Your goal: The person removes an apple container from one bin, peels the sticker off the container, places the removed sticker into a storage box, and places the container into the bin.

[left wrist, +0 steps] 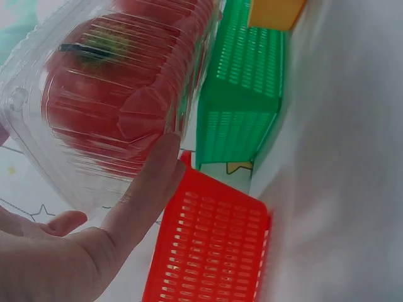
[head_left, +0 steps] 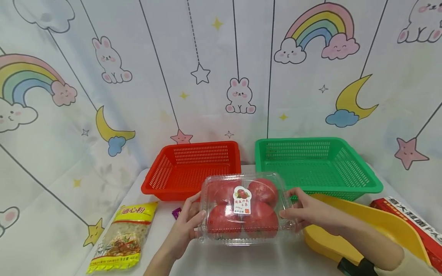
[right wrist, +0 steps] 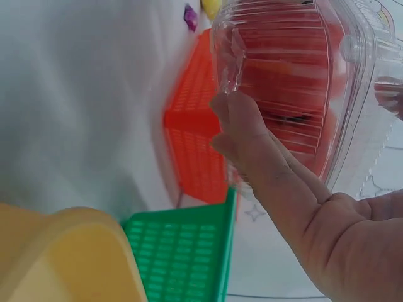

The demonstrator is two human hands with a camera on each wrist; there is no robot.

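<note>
A clear plastic box [head_left: 238, 241] of red apples [head_left: 260, 222] is held up in front of me, its lid on, with a white printed label [head_left: 243, 207]. My left hand [head_left: 184, 228] grips its left side, thumb by the lid's edge. On the opposite side my right hand [head_left: 307, 211] holds it, thumb at the rim. The left wrist view shows fingers [left wrist: 141, 189] under the box's ribbed side and an apple [left wrist: 107, 100] with its stem. From the right wrist, fingers [right wrist: 252, 132] reach below the box.
A red basket [head_left: 162, 187] and a green basket [head_left: 374, 184] stand behind the box. A yellow pasta bag [head_left: 124, 237] lies left, near a small purple packet [head_left: 177, 213]. To the right are a yellow curved container [head_left: 390, 220] and a red box [head_left: 411, 218] with white lettering.
</note>
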